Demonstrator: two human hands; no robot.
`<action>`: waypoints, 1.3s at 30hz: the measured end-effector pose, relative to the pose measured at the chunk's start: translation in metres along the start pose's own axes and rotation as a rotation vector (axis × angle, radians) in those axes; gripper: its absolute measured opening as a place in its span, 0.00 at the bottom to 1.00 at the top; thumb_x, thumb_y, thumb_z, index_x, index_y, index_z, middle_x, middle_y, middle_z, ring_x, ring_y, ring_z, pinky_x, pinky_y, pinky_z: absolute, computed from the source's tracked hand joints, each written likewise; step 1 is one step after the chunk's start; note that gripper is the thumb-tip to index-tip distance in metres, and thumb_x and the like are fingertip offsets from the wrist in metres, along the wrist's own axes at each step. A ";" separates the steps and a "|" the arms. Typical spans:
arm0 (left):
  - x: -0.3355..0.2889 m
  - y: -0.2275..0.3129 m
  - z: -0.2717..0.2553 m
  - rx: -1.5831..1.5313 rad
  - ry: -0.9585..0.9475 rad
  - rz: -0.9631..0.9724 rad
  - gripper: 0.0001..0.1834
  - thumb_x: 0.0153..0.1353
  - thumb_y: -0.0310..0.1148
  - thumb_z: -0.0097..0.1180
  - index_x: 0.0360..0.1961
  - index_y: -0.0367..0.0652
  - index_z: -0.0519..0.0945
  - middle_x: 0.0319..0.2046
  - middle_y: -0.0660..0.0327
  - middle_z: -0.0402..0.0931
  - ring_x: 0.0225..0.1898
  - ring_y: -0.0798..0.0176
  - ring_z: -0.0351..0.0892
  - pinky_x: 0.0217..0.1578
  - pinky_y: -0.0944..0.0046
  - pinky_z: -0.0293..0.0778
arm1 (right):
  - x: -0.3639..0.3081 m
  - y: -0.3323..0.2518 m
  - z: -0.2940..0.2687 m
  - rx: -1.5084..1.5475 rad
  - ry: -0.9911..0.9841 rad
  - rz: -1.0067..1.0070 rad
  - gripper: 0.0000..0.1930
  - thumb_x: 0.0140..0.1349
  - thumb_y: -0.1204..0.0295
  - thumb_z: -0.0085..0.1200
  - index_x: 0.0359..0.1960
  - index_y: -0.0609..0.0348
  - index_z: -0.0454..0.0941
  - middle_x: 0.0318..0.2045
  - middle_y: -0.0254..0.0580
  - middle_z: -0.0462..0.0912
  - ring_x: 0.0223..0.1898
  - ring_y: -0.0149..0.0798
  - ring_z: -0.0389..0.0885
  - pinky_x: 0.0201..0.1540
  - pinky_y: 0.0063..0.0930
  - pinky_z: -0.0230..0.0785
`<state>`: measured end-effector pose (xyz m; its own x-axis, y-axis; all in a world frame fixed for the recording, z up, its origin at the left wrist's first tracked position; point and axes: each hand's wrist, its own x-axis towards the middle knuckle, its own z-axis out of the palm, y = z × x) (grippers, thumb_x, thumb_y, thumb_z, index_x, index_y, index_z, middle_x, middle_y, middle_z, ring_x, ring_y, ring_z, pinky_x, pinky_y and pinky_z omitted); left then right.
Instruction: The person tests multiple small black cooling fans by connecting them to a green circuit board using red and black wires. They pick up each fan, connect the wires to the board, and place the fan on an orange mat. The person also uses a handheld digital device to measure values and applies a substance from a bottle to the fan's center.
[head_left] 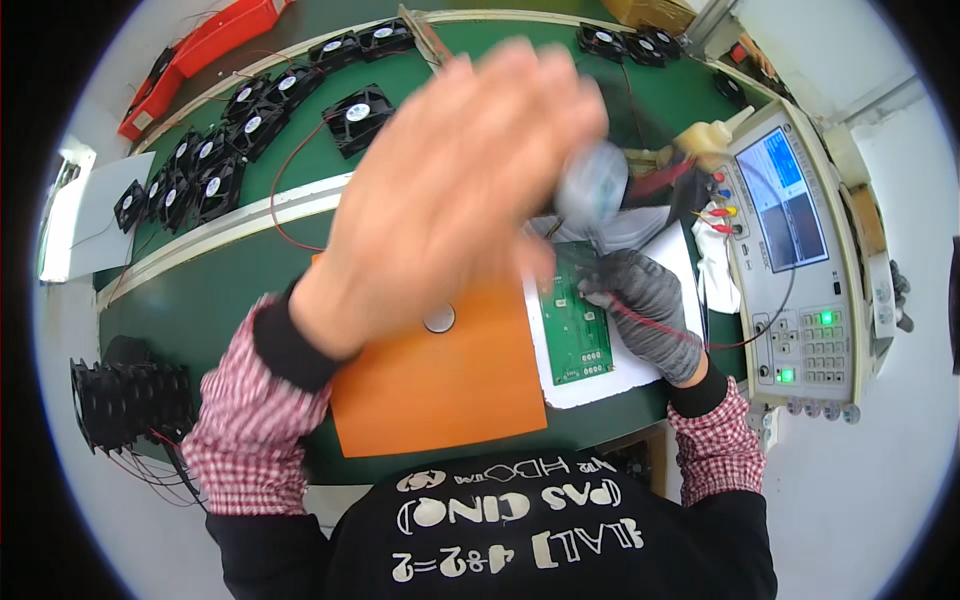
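My left hand [440, 190], bare and blurred by motion, is raised high over the bench with its fingers stretched out. It hides part of what lies beneath, and I see nothing held in it. Beside its fingers is a blurred black cooling fan [592, 185] with a pale round label. My right hand [650, 310], in a grey knit glove, is closed around the fan's dark lower edge, partly hidden. A red wire [650, 322] runs across the glove toward the tester. Below the fan, a green circuit board [580, 335] lies on a white sheet [640, 372].
An orange mat [440, 400] lies left of the board. At right stands a tester [800, 260] with a lit screen and plugged leads. Several black fans [255, 130] sit at the back left, more [625, 45] at the back right. A fan stack [130, 395] and red bin [205, 60] are left.
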<state>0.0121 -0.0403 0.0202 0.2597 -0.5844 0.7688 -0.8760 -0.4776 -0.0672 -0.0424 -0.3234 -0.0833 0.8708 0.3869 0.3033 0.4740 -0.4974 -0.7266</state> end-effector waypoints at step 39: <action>-0.097 0.027 -0.045 -0.370 -0.426 -0.713 0.29 0.49 0.28 0.67 0.56 0.39 0.76 0.56 0.55 0.75 0.58 0.52 0.73 0.60 0.57 0.67 | 0.006 -0.014 0.007 0.263 0.042 0.178 0.08 0.56 0.83 0.62 0.37 0.63 0.84 0.32 0.39 0.82 0.36 0.34 0.82 0.43 0.27 0.75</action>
<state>-0.0555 0.0332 -0.0278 0.8539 -0.4594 0.2445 -0.5056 -0.6208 0.5992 -0.0447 -0.3086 -0.0755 0.9442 0.2766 0.1787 0.2689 -0.3346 -0.9032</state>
